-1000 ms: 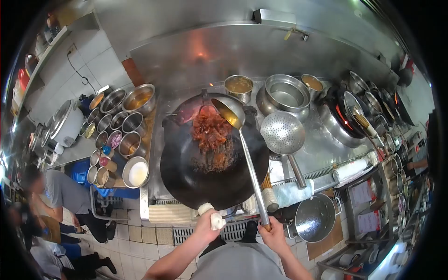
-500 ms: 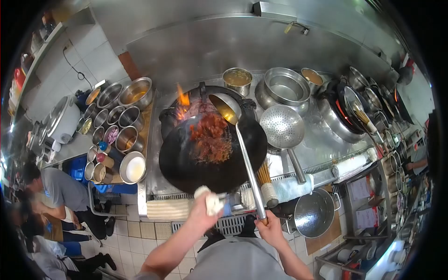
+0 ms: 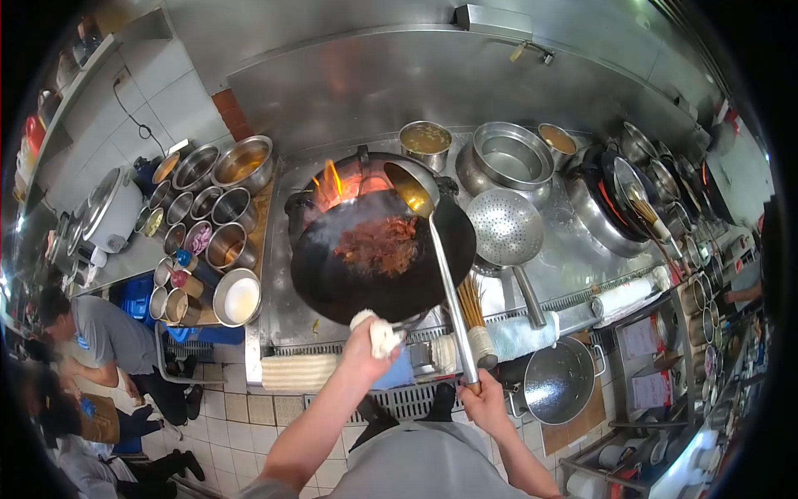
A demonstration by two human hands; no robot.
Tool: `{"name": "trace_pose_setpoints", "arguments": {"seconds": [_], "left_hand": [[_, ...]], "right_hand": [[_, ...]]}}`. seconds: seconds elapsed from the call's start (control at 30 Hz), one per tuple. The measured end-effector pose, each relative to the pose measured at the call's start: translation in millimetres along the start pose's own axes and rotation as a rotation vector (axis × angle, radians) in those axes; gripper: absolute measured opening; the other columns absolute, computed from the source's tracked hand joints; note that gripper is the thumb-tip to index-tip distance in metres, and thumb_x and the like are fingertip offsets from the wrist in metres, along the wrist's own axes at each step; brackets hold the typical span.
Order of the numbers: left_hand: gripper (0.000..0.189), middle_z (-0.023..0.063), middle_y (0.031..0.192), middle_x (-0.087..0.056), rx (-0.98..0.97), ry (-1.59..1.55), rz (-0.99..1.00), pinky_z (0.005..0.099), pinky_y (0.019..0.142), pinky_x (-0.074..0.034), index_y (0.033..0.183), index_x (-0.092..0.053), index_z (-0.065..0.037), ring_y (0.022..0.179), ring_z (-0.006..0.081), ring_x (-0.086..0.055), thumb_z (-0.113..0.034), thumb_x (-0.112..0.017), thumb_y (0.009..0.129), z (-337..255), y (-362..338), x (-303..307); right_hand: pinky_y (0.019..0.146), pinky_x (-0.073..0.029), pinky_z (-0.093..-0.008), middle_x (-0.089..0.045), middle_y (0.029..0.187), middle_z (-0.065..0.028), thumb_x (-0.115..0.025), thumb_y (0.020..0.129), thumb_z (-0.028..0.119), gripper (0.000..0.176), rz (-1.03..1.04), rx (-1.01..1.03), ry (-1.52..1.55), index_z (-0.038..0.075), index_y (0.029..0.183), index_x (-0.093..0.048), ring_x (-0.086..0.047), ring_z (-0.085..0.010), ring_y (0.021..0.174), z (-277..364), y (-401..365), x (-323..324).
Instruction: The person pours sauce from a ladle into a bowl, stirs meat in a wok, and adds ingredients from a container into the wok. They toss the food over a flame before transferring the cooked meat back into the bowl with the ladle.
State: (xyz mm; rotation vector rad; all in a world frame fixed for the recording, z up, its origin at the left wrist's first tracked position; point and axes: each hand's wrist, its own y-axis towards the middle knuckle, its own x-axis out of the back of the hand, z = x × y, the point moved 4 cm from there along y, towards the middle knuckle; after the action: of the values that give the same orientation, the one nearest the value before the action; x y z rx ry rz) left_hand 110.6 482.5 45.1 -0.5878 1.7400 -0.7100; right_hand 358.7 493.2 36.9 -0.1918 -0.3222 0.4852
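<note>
A black wok [image 3: 332, 291] sits tilted over the burner, with reddish-brown pieces of food [image 3: 378, 247] in it and some smoke rising. My left hand [image 3: 362, 356] is closed around a folded pale cloth [image 3: 382, 338] at the wok's near rim. The handle part under the cloth is hidden. In my right hand [image 3: 485, 403] is the wooden end of a long-handled ladle [image 3: 446, 279]. Its bowl [image 3: 409, 193], with yellowish liquid in it, is over the wok's far right side.
Flames [image 3: 332, 183] rise behind the wok. A perforated strainer [image 3: 504, 229] and a bamboo brush [image 3: 474, 320] lie to the right. Metal bowls [image 3: 235, 208] crowd the left counter. A large pot [image 3: 559, 382] stands low right. Other people [image 3: 116, 341] are at lower left.
The wok's near rim has moved away from me and up. The food, spread tall before, now lies in a lower heap. More burner glow shows, and the ladle has shifted slightly right.
</note>
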Motion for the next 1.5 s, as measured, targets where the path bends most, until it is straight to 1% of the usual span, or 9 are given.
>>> {"name": "trace_pose_setpoints", "arguments": {"seconds": [0.13,0.3,0.43,0.53,0.7,1.07,1.2,1.27,1.5], "left_hand": [[0.007,0.0063,0.076,-0.055,-0.127,-0.002,-0.203,0.0362,0.042,-0.041,0.082,-0.050,-0.014,0.061,0.0243,-0.056,-0.019,-0.053,0.079,21,20,41],[0.006,0.0073,0.077,-0.056,-0.036,0.047,-0.195,0.0354,0.041,-0.041,0.083,-0.050,-0.013,0.060,0.0266,-0.054,-0.017,-0.051,0.079,22,-46,14],[0.011,0.0061,0.079,-0.058,0.032,0.051,0.001,0.0354,0.048,-0.042,0.087,-0.053,-0.013,0.074,0.0255,-0.061,-0.023,-0.049,0.085,-4,5,9],[0.007,0.0073,0.076,-0.056,-0.130,-0.032,-0.113,0.0352,0.044,-0.042,0.085,-0.051,-0.012,0.066,0.0263,-0.060,-0.019,-0.051,0.082,10,29,40],[0.002,0.0093,0.076,-0.057,0.017,0.080,-0.111,0.0366,0.042,-0.043,0.082,-0.050,-0.014,0.062,0.0249,-0.055,-0.016,-0.050,0.080,23,-47,23],[0.006,0.0076,0.067,-0.049,0.031,0.092,-0.107,0.0390,0.043,-0.041,0.081,-0.047,-0.015,0.054,0.0277,-0.051,-0.016,-0.052,0.078,35,-42,36],[0.012,0.0146,0.083,-0.058,0.047,0.030,-0.082,0.0336,0.043,-0.039,0.087,-0.051,-0.010,0.068,0.0294,-0.057,-0.017,-0.052,0.078,-4,-27,3],[0.007,0.0071,0.073,-0.056,0.037,0.021,0.005,0.0340,0.044,-0.040,0.080,-0.051,-0.012,0.073,0.0283,-0.061,-0.019,-0.052,0.081,-9,3,5],[0.007,0.0088,0.074,-0.054,0.015,0.087,-0.136,0.0348,0.041,-0.042,0.084,-0.050,-0.014,0.057,0.0254,-0.054,-0.017,-0.052,0.078,27,-51,33]], "right_hand": [[0.034,-0.031,-0.0234,-0.047,0.054,0.0001,-0.057,0.082,0.004,0.011,0.004,-0.071,0.079,0.002,0.089,-0.049,-0.042,-0.0062,0.039,26,-3,1],[0.035,-0.032,-0.0225,-0.046,0.055,0.0002,-0.058,0.081,0.003,0.011,0.009,0.026,0.038,0.002,0.088,-0.048,-0.042,-0.0056,0.039,15,-15,-3],[0.035,-0.032,-0.0223,-0.046,0.054,0.0012,-0.057,0.081,0.002,0.011,0.005,-0.029,0.046,0.003,0.089,-0.050,-0.042,-0.0049,0.040,24,-6,-3],[0.035,-0.032,-0.0224,-0.046,0.054,0.0012,-0.057,0.081,0.002,0.011,-0.002,0.005,0.021,0.003,0.089,-0.050,-0.042,-0.0051,0.040,24,-3,-2],[0.035,-0.032,-0.0231,-0.046,0.054,0.0010,-0.057,0.081,0.002,0.010,-0.034,0.107,0.010,0.003,0.088,-0.049,-0.042,-0.0056,0.039,20,-6,-4],[0.034,-0.031,-0.0229,-0.045,0.053,0.0002,-0.057,0.081,0.001,0.014,-0.010,-0.047,0.117,0.002,0.089,-0.047,-0.041,-0.0064,0.038,28,-9,-10],[0.039,-0.034,-0.0236,-0.047,0.053,0.0016,-0.058,0.079,0.007,0.013,-0.023,-0.067,0.098,0.002,0.090,-0.054,-0.043,-0.0044,0.043,26,-11,-9],[0.039,-0.034,-0.0239,-0.048,0.053,0.0014,-0.058,0.078,0.007,0.014,-0.020,-0.090,0.116,0.002,0.090,-0.054,-0.043,-0.0045,0.043,25,-9,-11],[0.034,-0.031,-0.0230,-0.046,0.056,0.0000,-0.058,0.081,0.003,0.014,-0.017,0.023,0.052,0.002,0.091,-0.048,-0.042,-0.0064,0.039,17,-18,-9]]}}
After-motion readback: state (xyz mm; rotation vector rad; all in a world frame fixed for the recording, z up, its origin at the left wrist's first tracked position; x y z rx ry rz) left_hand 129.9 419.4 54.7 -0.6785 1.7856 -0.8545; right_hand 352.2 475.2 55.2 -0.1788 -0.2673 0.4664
